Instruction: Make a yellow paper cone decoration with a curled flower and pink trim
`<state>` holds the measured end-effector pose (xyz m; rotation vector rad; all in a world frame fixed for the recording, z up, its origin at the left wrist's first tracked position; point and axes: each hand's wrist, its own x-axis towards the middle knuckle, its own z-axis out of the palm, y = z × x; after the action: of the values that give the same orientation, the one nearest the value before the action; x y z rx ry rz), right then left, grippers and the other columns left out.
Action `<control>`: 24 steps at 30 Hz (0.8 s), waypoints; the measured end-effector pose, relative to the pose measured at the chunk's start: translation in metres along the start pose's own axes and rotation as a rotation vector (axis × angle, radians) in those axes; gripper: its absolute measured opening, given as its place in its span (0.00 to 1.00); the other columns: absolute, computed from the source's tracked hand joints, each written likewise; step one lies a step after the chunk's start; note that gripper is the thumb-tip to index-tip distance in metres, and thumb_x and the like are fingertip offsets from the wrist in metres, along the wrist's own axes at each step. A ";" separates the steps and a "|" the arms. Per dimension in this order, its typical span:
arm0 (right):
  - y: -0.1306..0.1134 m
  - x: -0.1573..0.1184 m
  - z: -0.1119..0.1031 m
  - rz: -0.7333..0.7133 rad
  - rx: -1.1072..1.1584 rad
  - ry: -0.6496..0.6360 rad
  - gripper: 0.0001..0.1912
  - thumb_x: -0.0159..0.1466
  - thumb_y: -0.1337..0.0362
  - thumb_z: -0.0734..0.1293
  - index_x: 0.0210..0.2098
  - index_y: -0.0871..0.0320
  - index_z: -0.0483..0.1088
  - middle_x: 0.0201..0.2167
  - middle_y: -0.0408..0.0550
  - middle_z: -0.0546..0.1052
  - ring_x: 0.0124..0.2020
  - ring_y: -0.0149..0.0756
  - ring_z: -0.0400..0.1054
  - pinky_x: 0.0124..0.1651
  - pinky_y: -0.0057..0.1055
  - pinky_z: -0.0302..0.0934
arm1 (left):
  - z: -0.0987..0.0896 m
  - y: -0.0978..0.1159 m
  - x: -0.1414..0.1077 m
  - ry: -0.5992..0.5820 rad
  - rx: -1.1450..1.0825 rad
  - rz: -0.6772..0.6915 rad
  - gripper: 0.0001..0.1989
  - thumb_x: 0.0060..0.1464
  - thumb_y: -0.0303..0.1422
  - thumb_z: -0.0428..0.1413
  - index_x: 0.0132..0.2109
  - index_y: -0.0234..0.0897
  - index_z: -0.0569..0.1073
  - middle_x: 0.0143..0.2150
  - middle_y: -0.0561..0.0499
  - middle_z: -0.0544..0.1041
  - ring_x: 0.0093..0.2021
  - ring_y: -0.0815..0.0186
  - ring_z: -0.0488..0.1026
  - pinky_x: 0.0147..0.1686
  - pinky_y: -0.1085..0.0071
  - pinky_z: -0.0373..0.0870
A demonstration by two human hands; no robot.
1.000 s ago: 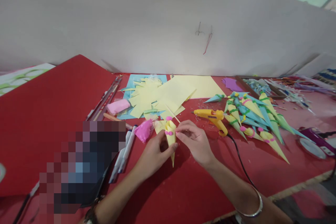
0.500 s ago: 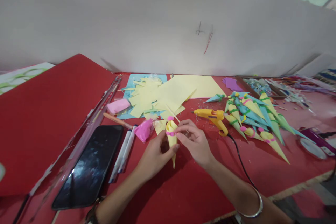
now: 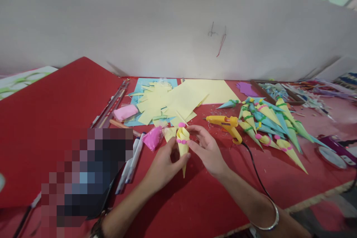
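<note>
A small yellow paper cone (image 3: pixel 183 151), point down, is gripped between the thumb and fingers of my left hand (image 3: pixel 164 163). Pink clay pieces form a band (image 3: pixel 182 141) around its upper part, and a pink clay ball (image 3: pixel 181 124) sits at its top. Beside the cone's right side is my right hand (image 3: pixel 208 150), thumb and forefinger spread apart. Its thumb tip is at the end of the pink band; whether it presses on it I cannot tell. Just left of the cone lies a bag of bright pink clay (image 3: pixel 153 138).
Yellow paper sheets (image 3: pixel 185 98) lie behind my hands. To the right are a yellow glue gun (image 3: pixel 227 122) with a black cord and a pile of finished cones (image 3: pixel 267 119). White markers (image 3: pixel 135 161), light pink clay (image 3: pixel 125 112) and a pixelated dark patch (image 3: pixel 92 178) are on the left.
My right forefinger has lifted away from the pink band, opening a gap from the thumb. The left hand keeps its hold on the cone, which barely shifts. The phone area is now pixelated.
</note>
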<state>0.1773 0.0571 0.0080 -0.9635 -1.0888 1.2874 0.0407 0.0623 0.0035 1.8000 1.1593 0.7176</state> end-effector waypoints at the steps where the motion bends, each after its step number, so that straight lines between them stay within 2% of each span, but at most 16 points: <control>1: 0.000 0.000 0.000 0.002 0.011 -0.012 0.13 0.53 0.66 0.66 0.39 0.53 0.66 0.40 0.45 0.70 0.45 0.34 0.64 0.48 0.33 0.60 | 0.000 0.000 0.000 0.002 0.004 -0.001 0.11 0.51 0.35 0.49 0.40 0.34 0.64 0.31 0.51 0.72 0.30 0.65 0.68 0.30 0.69 0.65; 12: 0.001 0.000 -0.001 0.000 0.036 -0.055 0.12 0.54 0.65 0.66 0.39 0.52 0.67 0.39 0.45 0.72 0.44 0.35 0.66 0.48 0.36 0.60 | 0.000 0.002 -0.001 0.000 0.001 0.035 0.13 0.51 0.33 0.49 0.45 0.35 0.63 0.32 0.51 0.73 0.35 0.63 0.69 0.32 0.69 0.65; 17: 0.000 0.000 0.000 -0.006 0.042 -0.059 0.12 0.54 0.67 0.66 0.39 0.53 0.67 0.38 0.45 0.72 0.44 0.34 0.66 0.48 0.35 0.61 | -0.001 0.001 -0.002 -0.009 -0.002 0.047 0.13 0.51 0.33 0.50 0.45 0.35 0.63 0.35 0.51 0.73 0.37 0.63 0.69 0.34 0.69 0.65; 24: -0.002 -0.001 0.001 0.008 0.032 -0.056 0.12 0.54 0.66 0.66 0.39 0.53 0.66 0.38 0.44 0.72 0.43 0.34 0.66 0.48 0.34 0.61 | 0.000 0.001 -0.001 -0.021 0.014 0.030 0.11 0.51 0.34 0.49 0.42 0.35 0.63 0.32 0.51 0.73 0.35 0.63 0.69 0.32 0.69 0.65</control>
<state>0.1768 0.0563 0.0101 -0.9137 -1.1045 1.3417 0.0404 0.0612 0.0046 1.8359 1.1279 0.7075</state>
